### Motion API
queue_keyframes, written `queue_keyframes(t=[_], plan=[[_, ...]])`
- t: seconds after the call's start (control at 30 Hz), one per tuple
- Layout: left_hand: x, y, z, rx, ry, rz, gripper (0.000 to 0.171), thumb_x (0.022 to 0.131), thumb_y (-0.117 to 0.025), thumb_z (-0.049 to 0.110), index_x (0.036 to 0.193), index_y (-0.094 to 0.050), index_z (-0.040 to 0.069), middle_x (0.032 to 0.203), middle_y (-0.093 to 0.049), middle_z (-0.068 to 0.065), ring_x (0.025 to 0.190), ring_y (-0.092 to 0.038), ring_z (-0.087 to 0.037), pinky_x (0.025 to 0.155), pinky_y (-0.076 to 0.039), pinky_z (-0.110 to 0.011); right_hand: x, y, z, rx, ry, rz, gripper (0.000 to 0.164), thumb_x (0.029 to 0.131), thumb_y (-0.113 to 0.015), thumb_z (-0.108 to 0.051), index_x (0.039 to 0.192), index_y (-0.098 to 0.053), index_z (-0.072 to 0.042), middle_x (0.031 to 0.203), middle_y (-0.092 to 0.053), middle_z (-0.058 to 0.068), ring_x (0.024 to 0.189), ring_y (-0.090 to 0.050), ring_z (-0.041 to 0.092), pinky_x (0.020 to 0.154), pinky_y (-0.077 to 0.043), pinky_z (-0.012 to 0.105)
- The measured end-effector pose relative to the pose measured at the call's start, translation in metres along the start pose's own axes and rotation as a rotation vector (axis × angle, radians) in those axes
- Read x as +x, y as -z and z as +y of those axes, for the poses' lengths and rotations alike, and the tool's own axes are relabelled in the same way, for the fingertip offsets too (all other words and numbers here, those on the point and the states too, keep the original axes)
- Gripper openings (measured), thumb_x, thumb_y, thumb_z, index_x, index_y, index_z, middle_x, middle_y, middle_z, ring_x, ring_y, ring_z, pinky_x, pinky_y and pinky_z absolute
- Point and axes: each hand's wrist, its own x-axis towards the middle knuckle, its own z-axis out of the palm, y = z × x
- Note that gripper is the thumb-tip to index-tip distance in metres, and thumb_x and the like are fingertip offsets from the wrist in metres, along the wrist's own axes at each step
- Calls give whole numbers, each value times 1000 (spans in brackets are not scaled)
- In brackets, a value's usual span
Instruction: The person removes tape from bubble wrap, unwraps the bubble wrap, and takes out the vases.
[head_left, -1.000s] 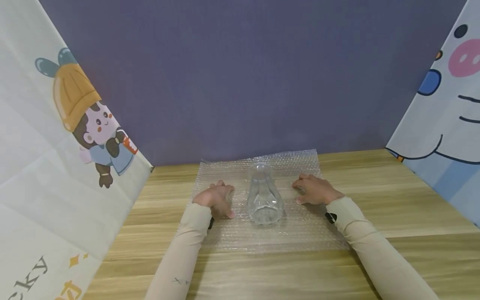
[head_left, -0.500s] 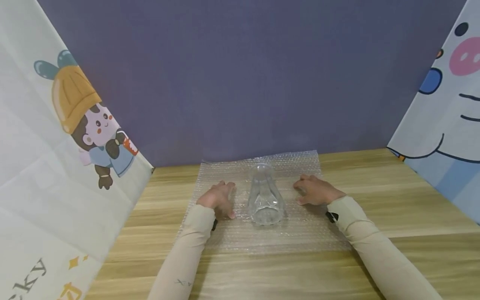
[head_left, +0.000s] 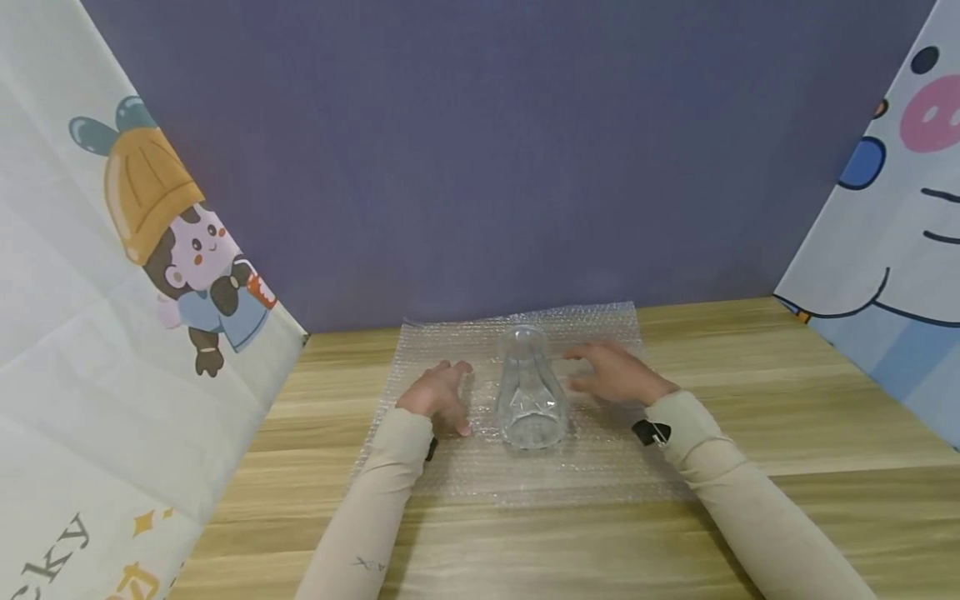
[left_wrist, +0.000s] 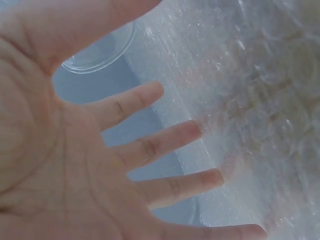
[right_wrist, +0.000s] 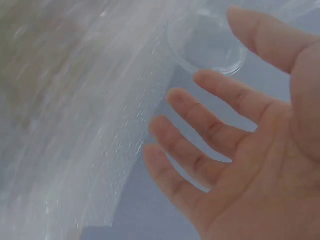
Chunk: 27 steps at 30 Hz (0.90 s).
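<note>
A clear glass vase (head_left: 531, 400) sits in the middle of a sheet of bubble wrap (head_left: 457, 475). In the head view its wide base is nearer me and its narrower end is toward the back wall. To its left, my left hand (head_left: 437, 393) is over the wrap with fingers spread and nothing in them. On the other side, my right hand (head_left: 615, 372) has its fingertips a short gap from the glass, the thumb apart from the fingers. Both wrist views show bare palms, with a round glass edge (right_wrist: 212, 45) beyond the right fingers.
The wrap lies on a wood-grain table (head_left: 720, 367), its far edge near a purple-grey back wall (head_left: 480, 158). White printed cloths with cartoon figures hang at the left (head_left: 67, 292) and the right (head_left: 885, 250). Dark wrist straps show at both cuffs.
My right hand has moved left, closer to the vase, and its fingers have straightened. The left hand has shifted slightly right. The vase and the bubble wrap are where they were.
</note>
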Motion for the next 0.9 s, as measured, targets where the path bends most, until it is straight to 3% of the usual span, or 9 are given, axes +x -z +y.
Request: queue_keyframes(t=[0.17,0.33,0.5,0.67,0.8,0.9], plan=[[-1,0,2,11,-6,12,101,62,-97,15,148,-45,21,151,-47,-13,135,-50,-38,106,-49,-55,8,-1,-8,131,-30,27,43,101,-63,-24,134,-62,4,129,-67,24,116,-64,43,98,-54,56],[-2,0,4,42,3,19,92,62,-96,15,141,-48,20,139,-53,-11,125,-55,-35,103,-51,-51,18,-3,-14,255,-132,39,50,108,-49,-39,132,-61,3,122,-68,25,108,-67,36,93,-55,52],[0,-1,6,56,11,25,87,61,-95,14,136,-50,19,132,-55,-9,117,-57,-33,99,-52,-49,21,-3,-22,479,-251,-53,63,108,-41,-51,134,-55,4,121,-65,26,96,-70,32,79,-62,45],[1,-1,7,65,25,23,93,60,-95,14,140,-47,16,145,-50,-15,129,-53,-40,108,-48,-55,21,-8,-31,613,-344,-184,77,104,-42,-62,142,-44,5,120,-59,22,90,-65,24,72,-63,40],[1,-2,8,69,29,26,101,60,-95,15,147,-43,14,154,-44,-18,140,-46,-42,116,-40,-57,21,-13,-36,645,-368,-221,86,100,-42,-69,144,-39,5,121,-54,24,84,-61,24,68,-62,40],[1,-2,9,72,26,32,101,60,-95,15,146,-44,13,152,-46,-18,137,-48,-42,115,-42,-57,21,-15,-38,648,-379,-232,91,97,-44,-73,142,-39,6,128,-54,28,86,-63,26,67,-62,40]])
